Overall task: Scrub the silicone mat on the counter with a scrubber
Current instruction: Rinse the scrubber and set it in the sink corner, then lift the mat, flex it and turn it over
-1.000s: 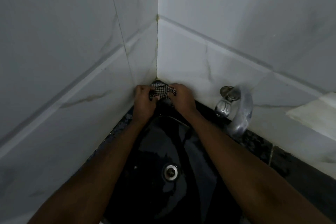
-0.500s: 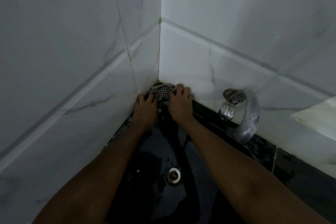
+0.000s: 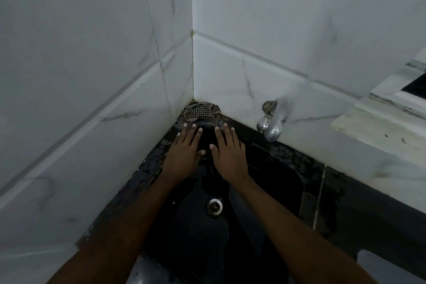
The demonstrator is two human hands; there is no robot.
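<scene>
left hand (image 3: 184, 154) | right hand (image 3: 227, 157) | both grips released, flat by checkered cloth (image 3: 200, 110) | I'd pinch its near edge, lift clear of corner

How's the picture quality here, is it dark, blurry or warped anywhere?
Head view: dim, flat light, so the black sink swallows detail and only the drain glints. Head view: the tap is smeared by motion blur, while the checkered cloth and both hands, left hand and right hand, read fairly sharp. Head view: wide-angle bending bows the tile lines.
</scene>
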